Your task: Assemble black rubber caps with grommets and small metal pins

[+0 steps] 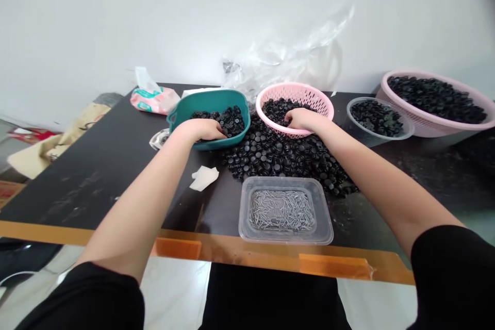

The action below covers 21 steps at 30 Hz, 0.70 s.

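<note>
My left hand [205, 129] reaches into the teal basin [181, 111], its fingers bent downward over small black round pieces [233, 120] with holes in their centres. Whatever lies under its fingers is hidden. My right hand [300, 119] dips over the near rim of the pink basket [296, 94]. Its fingers are curled together among black plastic pieces [278, 109], and their tips are partly covered. Below the two containers spreads a heap of black round caps [270, 152]. Closer to me, a clear plastic tub [246, 211] holds many small metal screws [282, 210].
At right stand a clear round bowl [359, 131] and a larger pink basin [429, 126], both with black pieces. A tissue pack [154, 99], a white scrap [204, 178] and clear plastic film [286, 62] lie about. Orange tape lines the table's front edge [232, 247].
</note>
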Each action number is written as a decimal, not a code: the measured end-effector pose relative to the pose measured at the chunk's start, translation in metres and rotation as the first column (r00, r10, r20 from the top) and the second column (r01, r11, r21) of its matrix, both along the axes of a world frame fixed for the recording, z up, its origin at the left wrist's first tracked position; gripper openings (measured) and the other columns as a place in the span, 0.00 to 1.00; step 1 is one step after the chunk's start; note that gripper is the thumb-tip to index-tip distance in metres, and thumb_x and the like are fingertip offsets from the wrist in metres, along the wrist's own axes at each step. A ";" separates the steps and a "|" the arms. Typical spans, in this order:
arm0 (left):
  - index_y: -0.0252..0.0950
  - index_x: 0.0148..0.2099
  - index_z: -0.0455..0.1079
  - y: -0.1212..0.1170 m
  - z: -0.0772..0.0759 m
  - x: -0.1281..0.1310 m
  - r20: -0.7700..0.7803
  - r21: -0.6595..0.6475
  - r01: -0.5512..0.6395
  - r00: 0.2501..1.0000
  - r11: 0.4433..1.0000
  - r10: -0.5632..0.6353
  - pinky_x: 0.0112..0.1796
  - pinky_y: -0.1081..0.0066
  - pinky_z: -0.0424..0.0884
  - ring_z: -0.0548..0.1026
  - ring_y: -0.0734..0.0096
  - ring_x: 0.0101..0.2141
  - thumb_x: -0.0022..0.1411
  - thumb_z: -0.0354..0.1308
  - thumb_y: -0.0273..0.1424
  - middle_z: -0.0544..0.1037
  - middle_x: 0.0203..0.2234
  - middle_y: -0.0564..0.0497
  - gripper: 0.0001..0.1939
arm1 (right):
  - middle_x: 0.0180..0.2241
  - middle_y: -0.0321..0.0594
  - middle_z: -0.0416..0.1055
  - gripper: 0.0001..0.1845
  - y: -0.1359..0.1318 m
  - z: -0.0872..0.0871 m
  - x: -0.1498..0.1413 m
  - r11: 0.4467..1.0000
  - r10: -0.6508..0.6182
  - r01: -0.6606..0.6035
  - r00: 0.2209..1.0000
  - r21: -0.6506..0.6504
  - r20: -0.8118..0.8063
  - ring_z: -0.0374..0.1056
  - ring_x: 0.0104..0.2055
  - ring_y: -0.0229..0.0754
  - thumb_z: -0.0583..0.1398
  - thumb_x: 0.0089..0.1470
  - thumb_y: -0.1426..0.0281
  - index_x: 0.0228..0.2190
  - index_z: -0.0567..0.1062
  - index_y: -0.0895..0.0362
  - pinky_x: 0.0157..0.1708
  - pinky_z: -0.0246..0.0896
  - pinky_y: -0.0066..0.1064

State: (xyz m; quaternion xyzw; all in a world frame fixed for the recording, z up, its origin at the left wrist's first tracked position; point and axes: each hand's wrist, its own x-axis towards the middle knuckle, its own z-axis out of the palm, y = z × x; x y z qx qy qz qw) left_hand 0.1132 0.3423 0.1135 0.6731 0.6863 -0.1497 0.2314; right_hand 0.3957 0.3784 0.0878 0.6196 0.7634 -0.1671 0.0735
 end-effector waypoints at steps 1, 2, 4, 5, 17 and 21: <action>0.32 0.49 0.75 0.000 -0.003 0.000 -0.006 -0.016 0.016 1.000 1.000 -0.017 0.48 0.57 0.77 0.79 0.61 0.45 0.69 0.62 0.40 0.80 0.45 0.46 0.16 | 0.50 0.45 0.75 0.14 0.000 -0.001 -0.001 1.000 0.001 -0.001 1.000 0.003 0.001 0.74 0.48 0.45 0.63 0.66 0.64 0.49 0.76 0.59 0.50 0.73 0.43; 0.32 0.49 0.75 0.000 -0.005 0.000 -0.007 -0.016 0.031 0.999 0.999 -0.031 0.48 0.57 0.77 0.79 0.61 0.45 0.69 0.62 0.40 0.79 0.45 0.46 0.15 | 0.49 0.45 0.75 0.14 0.000 -0.002 -0.001 1.000 0.001 -0.001 1.000 0.011 -0.001 0.74 0.48 0.45 0.63 0.66 0.64 0.48 0.77 0.59 0.49 0.73 0.43; 0.32 0.50 0.74 -0.003 -0.011 -0.001 0.006 0.016 0.056 0.998 0.998 -0.056 0.47 0.58 0.77 0.79 0.61 0.45 0.70 0.62 0.39 0.79 0.46 0.46 0.15 | 0.47 0.44 0.76 0.13 0.000 -0.003 0.001 1.000 0.010 -0.010 1.000 0.028 -0.017 0.75 0.46 0.44 0.62 0.67 0.64 0.47 0.77 0.60 0.48 0.74 0.42; 0.32 0.50 0.74 -0.004 -0.014 -0.001 0.019 0.042 0.065 0.998 0.997 -0.066 0.47 0.58 0.77 0.78 0.62 0.45 0.70 0.61 0.38 0.79 0.46 0.46 0.15 | 0.46 0.44 0.76 0.13 -0.001 -0.004 0.002 0.999 0.023 -0.022 0.999 0.035 -0.032 0.75 0.46 0.44 0.62 0.67 0.64 0.46 0.77 0.60 0.48 0.74 0.41; 0.35 0.43 0.73 -0.030 -0.011 0.004 0.154 0.505 -0.054 0.988 0.861 -0.028 0.43 0.61 0.72 0.77 0.59 0.41 0.65 0.59 0.31 0.79 0.41 0.45 0.06 | 0.38 0.40 0.76 0.10 0.001 -0.009 0.004 0.986 0.097 -0.066 0.974 0.151 -0.206 0.73 0.38 0.40 0.63 0.66 0.65 0.38 0.77 0.60 0.43 0.73 0.37; 0.38 0.37 0.68 -0.081 0.000 0.013 0.250 0.605 -0.100 0.966 0.790 -0.069 0.35 0.65 0.67 0.75 0.60 0.35 0.62 0.57 0.33 0.78 0.35 0.48 0.04 | 0.37 0.44 0.76 0.03 -0.012 0.002 0.010 0.960 0.086 0.010 0.942 0.281 -0.326 0.71 0.39 0.43 0.63 0.59 0.76 0.37 0.77 0.61 0.43 0.69 0.39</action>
